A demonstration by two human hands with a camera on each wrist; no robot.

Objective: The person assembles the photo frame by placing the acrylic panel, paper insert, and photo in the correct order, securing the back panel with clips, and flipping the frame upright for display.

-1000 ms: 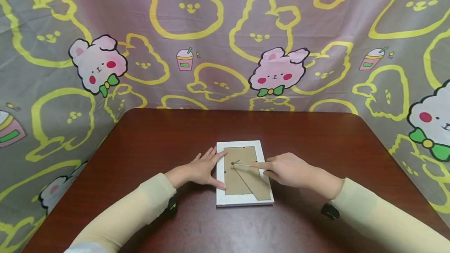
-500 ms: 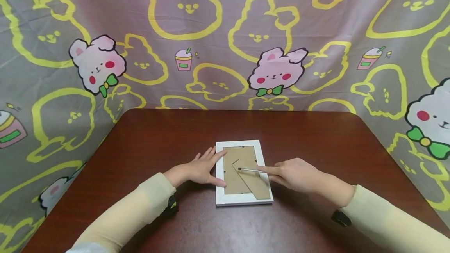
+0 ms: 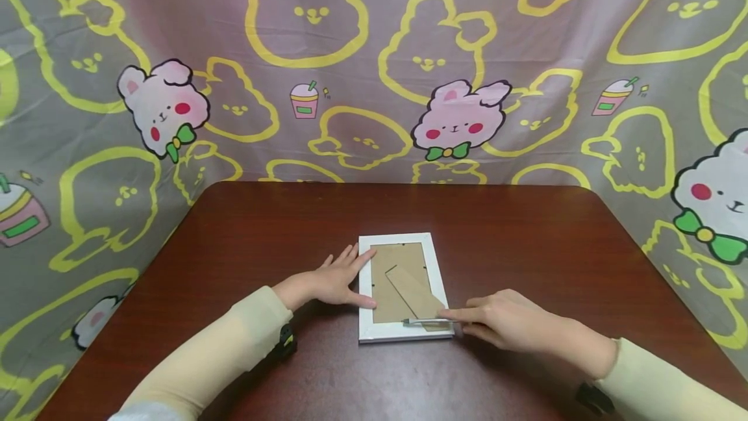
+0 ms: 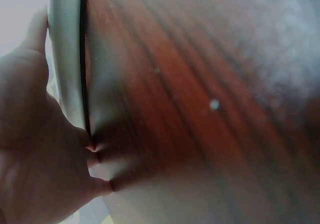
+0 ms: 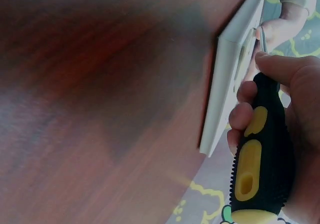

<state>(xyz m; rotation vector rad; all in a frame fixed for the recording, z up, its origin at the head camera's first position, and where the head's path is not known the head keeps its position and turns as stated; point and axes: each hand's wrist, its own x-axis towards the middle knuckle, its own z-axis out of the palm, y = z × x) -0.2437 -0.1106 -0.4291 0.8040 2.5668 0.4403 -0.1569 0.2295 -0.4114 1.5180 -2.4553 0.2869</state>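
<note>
A white picture frame [image 3: 381,331] lies face down on the table, its brown backing board [image 3: 388,304] and angled easel leg [image 3: 416,291] showing. My left hand [image 3: 334,281] rests along the frame's left side, thumb and forefinger spread over the border. In the left wrist view, the other fingertips [image 4: 102,185] come down beside the frame's edge. My right hand [image 3: 505,320] grips a screwdriver with a black and yellow handle [image 5: 265,149]. Its metal shaft [image 3: 429,321] reaches left across the frame's lower right part, the tip at the backing's bottom edge. Whether the tip touches anything I cannot tell.
The dark red-brown wooden table [image 3: 280,219] has rounded far corners. A curtain [image 3: 362,83] printed with cartoon rabbits hangs behind it and along both sides. Small dark metal tabs [image 3: 424,267] sit around the backing's edges.
My right hand has moved the screwdriver toward me, from the top of the easel leg down to the backing's bottom edge. The left hand and the frame have stayed put.
</note>
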